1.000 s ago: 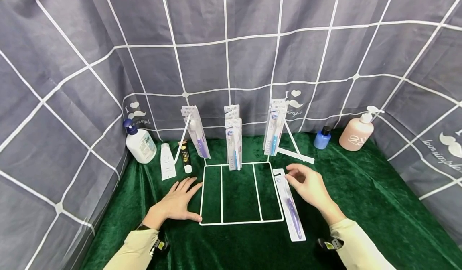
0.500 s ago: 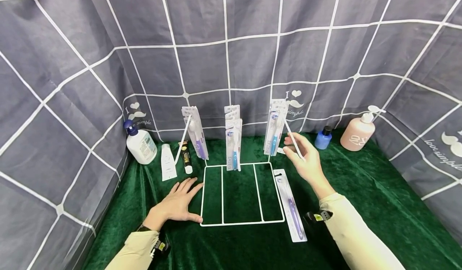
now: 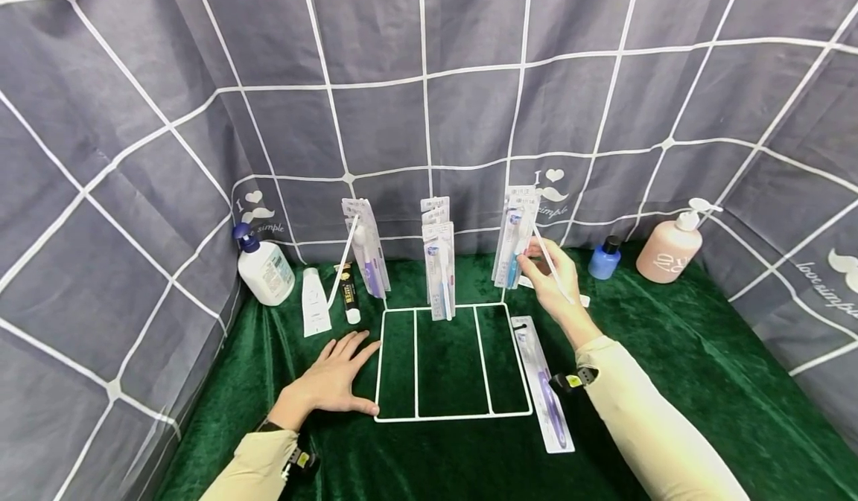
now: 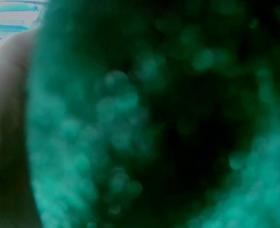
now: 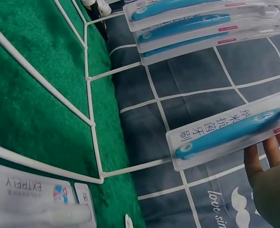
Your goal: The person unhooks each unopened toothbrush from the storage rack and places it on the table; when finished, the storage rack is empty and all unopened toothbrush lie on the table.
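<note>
My left hand rests spread on the green cloth, its thumb touching the near left corner of a white wire rack. My right hand pinches the lower part of a packaged blue toothbrush in the rack's right group. In the right wrist view, the thumb lies over that pack and the fingers reach behind it. A slanting white rod crosses in front of the right hand. To the rack's right lies a packaged purple toothbrush. The left wrist view is mostly blurred green cloth.
More packaged toothbrushes hang in a middle group and a left group. Left of them are a white pump bottle, a white tube and a black tube. At right stand a blue bottle and a pink pump bottle.
My right hand has moved from beside the lying purple toothbrush pack up to the right group and now pinches a blue toothbrush pack there. The left hand has stayed in place.
</note>
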